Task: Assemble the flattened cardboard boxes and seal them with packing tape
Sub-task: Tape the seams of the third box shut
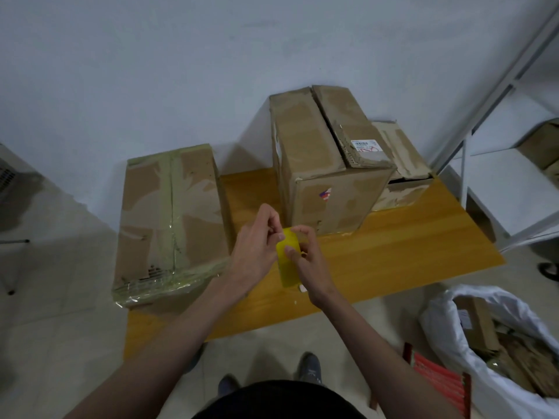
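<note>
Both hands, the left hand (257, 240) and right hand (305, 255), pinch the yellow tape roll (288, 261) above the worktop (408, 252); a lost tape end would likely delay sealing the middle box (320, 164).

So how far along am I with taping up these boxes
Done: the box on the left already has tape along its top seam and front edge. In hand: both your left hand and right hand hold the yellow tape roll, apparently picking at its end. Left: the tall middle box has closed flaps but an untaped seam, and the box behind it looks loosely closed.
</note>
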